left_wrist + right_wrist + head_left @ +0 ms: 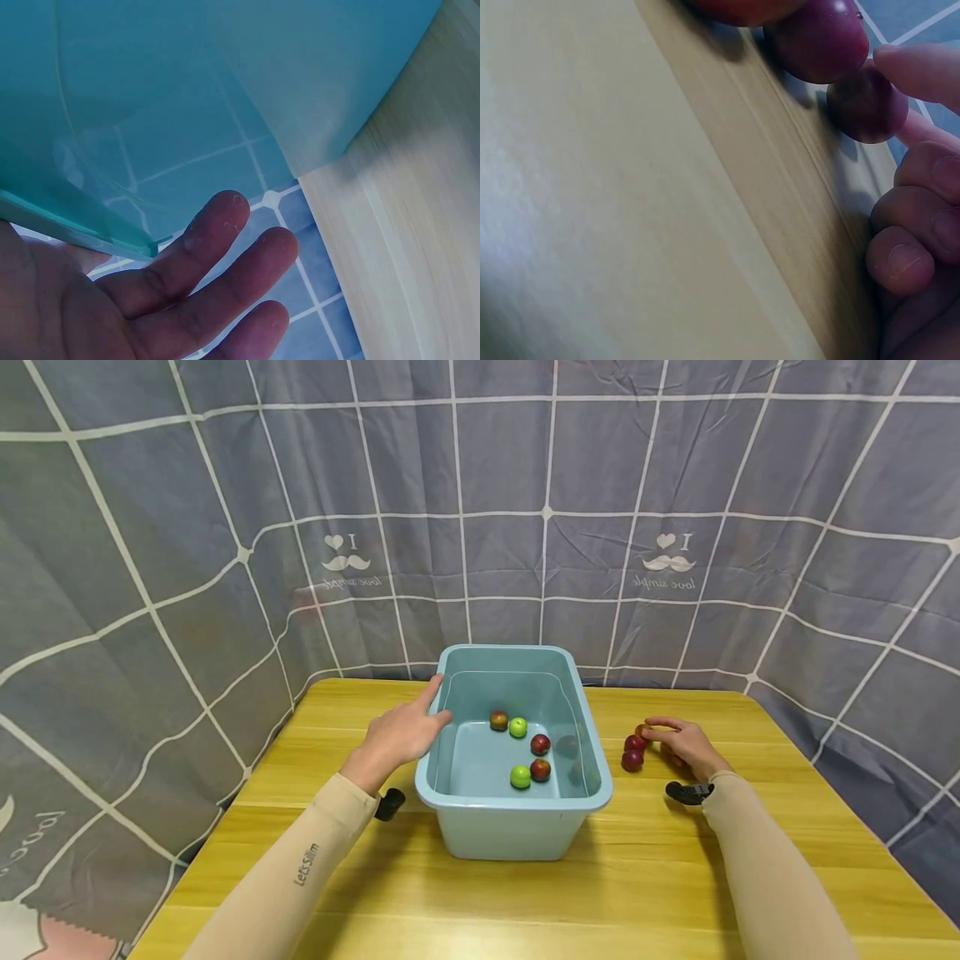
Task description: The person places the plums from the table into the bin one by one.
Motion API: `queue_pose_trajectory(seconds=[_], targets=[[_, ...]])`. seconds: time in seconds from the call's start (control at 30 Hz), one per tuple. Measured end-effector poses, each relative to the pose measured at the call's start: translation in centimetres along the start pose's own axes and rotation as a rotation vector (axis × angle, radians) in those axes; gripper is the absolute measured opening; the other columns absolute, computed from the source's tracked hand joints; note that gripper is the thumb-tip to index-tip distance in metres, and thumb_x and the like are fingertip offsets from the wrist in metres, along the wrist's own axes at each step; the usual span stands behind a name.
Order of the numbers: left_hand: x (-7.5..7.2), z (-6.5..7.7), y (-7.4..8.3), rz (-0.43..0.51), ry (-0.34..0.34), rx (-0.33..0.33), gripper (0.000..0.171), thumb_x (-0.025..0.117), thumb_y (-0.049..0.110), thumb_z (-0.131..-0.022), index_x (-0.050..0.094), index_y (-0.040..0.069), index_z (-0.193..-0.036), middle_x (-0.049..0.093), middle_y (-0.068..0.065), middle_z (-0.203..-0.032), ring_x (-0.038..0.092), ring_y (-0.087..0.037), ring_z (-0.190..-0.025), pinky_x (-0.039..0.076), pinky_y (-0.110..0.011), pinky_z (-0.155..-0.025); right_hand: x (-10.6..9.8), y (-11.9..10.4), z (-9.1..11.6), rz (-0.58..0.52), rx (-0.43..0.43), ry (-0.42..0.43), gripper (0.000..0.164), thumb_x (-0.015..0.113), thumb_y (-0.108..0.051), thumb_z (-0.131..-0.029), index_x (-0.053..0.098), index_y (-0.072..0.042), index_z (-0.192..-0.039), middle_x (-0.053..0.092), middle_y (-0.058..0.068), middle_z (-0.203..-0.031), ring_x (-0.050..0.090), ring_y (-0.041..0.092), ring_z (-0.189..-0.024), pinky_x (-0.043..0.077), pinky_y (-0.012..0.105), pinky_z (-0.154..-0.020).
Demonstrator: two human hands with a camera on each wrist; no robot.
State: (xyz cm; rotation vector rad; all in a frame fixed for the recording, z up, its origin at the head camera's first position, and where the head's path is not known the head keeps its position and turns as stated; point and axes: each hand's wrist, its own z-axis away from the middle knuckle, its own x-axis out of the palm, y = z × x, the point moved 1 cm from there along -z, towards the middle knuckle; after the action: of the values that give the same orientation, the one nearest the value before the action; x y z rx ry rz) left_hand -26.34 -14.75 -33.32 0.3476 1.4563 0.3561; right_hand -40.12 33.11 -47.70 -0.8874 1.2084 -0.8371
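Note:
My left hand (401,733) rests at the left rim of a light blue plastic tub (504,803), thumb over the inner side and index finger extended. In the left wrist view its other fingers (259,262) lie loosely outside the wall. To the right of the tub, my right hand (686,746) pinches the farthest of three small dark-red apples (868,105) between index finger and thumb. Its remaining fingers (907,262) are curled. The other two apples, a middle one (634,742) and a near one (632,761), sit close beside it on the table.
Inside the tub lie red apples (540,744) and green apples (521,777). Everything stands on a yellow wooden table (360,893). A grey curtain with white grid lines (502,560) hangs behind the table and along both sides.

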Motion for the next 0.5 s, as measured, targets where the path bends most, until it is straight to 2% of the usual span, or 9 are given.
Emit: queue_pose_trajectory(seconds=[0.07,0.3,0.5], targets=[[0.01,-0.01,0.03,-0.001,0.007,0.004,0.073,0.035,0.054,-0.099,0.001,0.041,-0.162,0.066,-0.007,-0.096,0.059,-0.027,-0.072,0.043,-0.04,-0.06,-0.03,0.06,0.01,0.007,-0.003,0.002,0.066,0.071,-0.039,-0.094,0.052,-0.003,-0.145,0.044,-0.008,-0.053,0.038,0.01,-0.046,0.034,0.026,-0.046],[0.07,0.01,0.1,-0.002,0.005,0.0,0.073,0.035,0.054,-0.099,0.0,0.041,-0.162,0.061,-0.009,-0.083,0.059,-0.027,-0.072,0.043,-0.04,-0.059,-0.07,0.15,0.09,0.043,0.0,0.002,0.063,0.07,-0.039,-0.094,0.055,-0.001,-0.141,0.046,-0.008,-0.056,0.039,0.01,-0.047,0.035,0.026,-0.047],[0.09,0.01,0.11,-0.006,0.0,-0.002,0.073,0.034,0.054,-0.099,0.001,0.04,-0.162,0.06,-0.008,-0.081,0.059,-0.027,-0.072,0.042,-0.039,-0.059,-0.02,0.21,0.03,0.062,0.006,0.02,0.059,0.069,-0.04,-0.094,0.058,-0.002,-0.138,0.046,-0.007,-0.059,0.04,0.011,-0.048,0.034,0.026,-0.047]])
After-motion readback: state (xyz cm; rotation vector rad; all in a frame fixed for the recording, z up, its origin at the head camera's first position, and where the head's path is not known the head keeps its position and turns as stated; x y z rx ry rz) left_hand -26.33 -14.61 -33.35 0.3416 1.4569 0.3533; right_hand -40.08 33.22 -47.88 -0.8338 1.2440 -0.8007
